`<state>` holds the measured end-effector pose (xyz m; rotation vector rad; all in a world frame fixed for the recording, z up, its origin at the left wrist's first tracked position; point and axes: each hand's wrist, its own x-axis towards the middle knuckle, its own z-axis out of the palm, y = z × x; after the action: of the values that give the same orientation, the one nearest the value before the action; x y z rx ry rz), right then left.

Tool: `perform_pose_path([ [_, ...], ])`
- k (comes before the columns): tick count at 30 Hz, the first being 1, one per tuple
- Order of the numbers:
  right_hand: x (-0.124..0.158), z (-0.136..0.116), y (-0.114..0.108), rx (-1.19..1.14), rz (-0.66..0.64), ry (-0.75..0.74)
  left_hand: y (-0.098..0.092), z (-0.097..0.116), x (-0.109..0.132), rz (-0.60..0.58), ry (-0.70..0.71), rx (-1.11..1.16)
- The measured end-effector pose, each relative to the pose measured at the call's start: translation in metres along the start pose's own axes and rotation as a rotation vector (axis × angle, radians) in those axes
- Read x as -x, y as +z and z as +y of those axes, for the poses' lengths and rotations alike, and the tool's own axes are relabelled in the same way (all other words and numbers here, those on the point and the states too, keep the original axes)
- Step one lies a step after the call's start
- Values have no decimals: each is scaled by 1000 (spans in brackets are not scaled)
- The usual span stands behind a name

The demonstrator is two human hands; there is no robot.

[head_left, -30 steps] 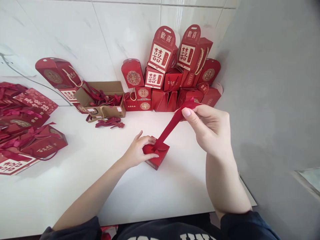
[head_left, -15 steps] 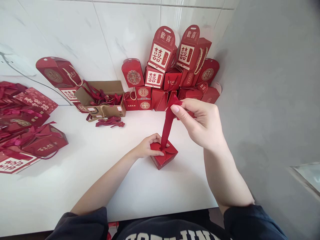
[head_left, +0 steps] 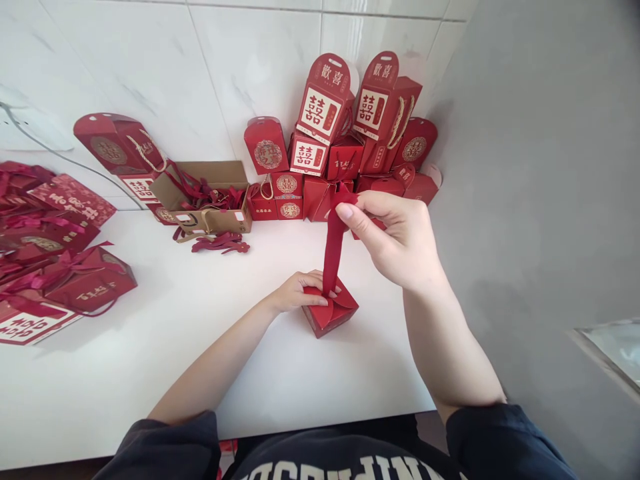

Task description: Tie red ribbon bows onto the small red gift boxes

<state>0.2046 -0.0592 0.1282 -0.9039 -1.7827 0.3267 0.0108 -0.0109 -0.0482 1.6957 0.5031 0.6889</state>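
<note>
A small red gift box (head_left: 332, 315) with petal-shaped flaps stands on the white table (head_left: 150, 347). My left hand (head_left: 295, 293) rests on the box's left top, fingers curled against the flaps. A dark red ribbon (head_left: 332, 250) rises nearly straight up from the middle of the box top. My right hand (head_left: 395, 240) pinches the ribbon's upper end between thumb and fingers, well above the box.
A stack of red gift boxes (head_left: 345, 140) leans against the tiled wall behind. A brown cardboard box (head_left: 210, 190) holds several ribbons, with loose ribbons (head_left: 220, 243) in front. More red boxes (head_left: 55, 247) lie at the left. A grey wall (head_left: 540, 200) closes the right side.
My right hand swung the ribbon from a rightward slant to nearly vertical, moving left. The box shifted slightly right and turned under my left hand.
</note>
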Motion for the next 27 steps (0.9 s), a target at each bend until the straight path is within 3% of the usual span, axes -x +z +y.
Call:
perform_pose_path([
  [5,-5,9,-1,-81,-18,84,2,1,-1,27,16,-28],
  [10,-13,64,16,-337,13,307,7,2,-3,63,48,-73],
  [13,8,102,26,-327,13,451,7,2,-4,75,70,-83],
  [15,37,114,28,-170,-118,537,7,1,-4,75,86,-86],
  [17,70,114,27,-110,-255,603,7,1,-5,68,93,-96],
  [21,118,101,28,-332,-315,666,7,0,-5,63,90,-113],
  [27,125,101,46,-650,-243,752,7,-3,-5,81,98,-119],
])
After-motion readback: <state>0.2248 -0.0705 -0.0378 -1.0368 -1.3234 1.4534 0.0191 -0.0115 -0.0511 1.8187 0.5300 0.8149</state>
